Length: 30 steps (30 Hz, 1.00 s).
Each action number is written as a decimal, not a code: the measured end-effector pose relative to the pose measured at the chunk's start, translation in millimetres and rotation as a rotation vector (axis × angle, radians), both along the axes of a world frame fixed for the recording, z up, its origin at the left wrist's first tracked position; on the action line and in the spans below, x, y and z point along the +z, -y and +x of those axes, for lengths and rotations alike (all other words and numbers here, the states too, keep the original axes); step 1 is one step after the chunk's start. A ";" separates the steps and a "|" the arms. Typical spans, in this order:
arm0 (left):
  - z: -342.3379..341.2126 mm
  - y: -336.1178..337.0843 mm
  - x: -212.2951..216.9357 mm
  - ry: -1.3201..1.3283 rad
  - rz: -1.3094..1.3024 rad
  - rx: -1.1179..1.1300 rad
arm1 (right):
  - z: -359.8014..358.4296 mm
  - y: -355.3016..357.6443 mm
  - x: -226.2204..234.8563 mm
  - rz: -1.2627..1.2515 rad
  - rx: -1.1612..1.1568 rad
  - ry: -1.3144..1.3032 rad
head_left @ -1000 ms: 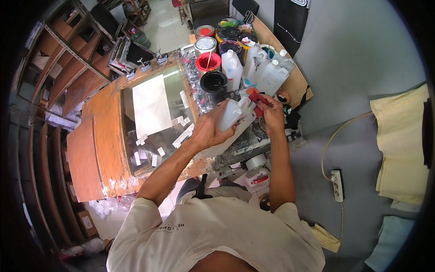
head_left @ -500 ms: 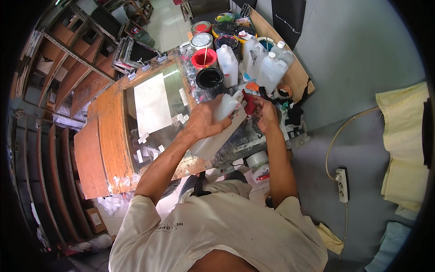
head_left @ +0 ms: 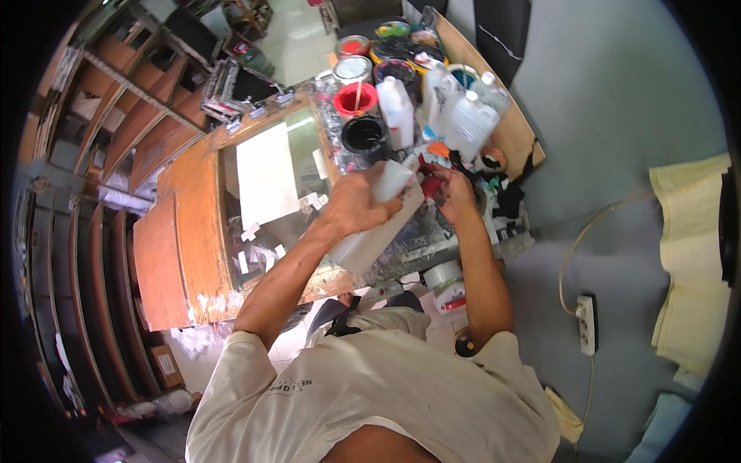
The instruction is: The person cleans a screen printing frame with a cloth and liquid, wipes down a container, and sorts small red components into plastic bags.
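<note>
My left hand (head_left: 356, 205) is wrapped round the handle of a whitish plastic jug (head_left: 372, 245). The jug is tilted over the table's front edge, its neck pointing away and to the right. Beside that neck, my right hand (head_left: 457, 196) grips a red cloth (head_left: 432, 186) with bent fingers. Whether the cloth touches the neck is hard to make out. Just beyond the jug stands a pot of black paint (head_left: 363, 136), with a red paint pot (head_left: 356, 100) holding a stick behind it.
Several white jugs (head_left: 471, 126) and paint tins (head_left: 353, 69) crowd the table's far right. A wooden frame with glass (head_left: 309, 154) carries a white sheet (head_left: 266, 176) on the left. Shelves (head_left: 100, 262) line the left side; a power strip (head_left: 587, 325) hangs on the right wall.
The view has shifted slightly, so the table sits a little further right. Both hands keep their holds; the red cloth has changed shape slightly beside the jug's neck.
</note>
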<state>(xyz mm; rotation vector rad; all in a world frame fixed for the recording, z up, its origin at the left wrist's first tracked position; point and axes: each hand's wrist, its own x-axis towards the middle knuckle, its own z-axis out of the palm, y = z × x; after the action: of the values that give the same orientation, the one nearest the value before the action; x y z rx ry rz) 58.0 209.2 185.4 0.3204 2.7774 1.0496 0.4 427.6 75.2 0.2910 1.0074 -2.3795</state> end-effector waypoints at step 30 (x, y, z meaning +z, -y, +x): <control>-5.6 -24.8 -33.4 -0.357 0.218 0.161 | -55.3 -3.7 15.6 0.127 -0.092 -0.229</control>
<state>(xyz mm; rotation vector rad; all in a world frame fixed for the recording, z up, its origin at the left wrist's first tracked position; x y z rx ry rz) 52.4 234.0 152.0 0.3444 3.0452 1.4699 -54.9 431.3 90.8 0.1143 1.2788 -2.4774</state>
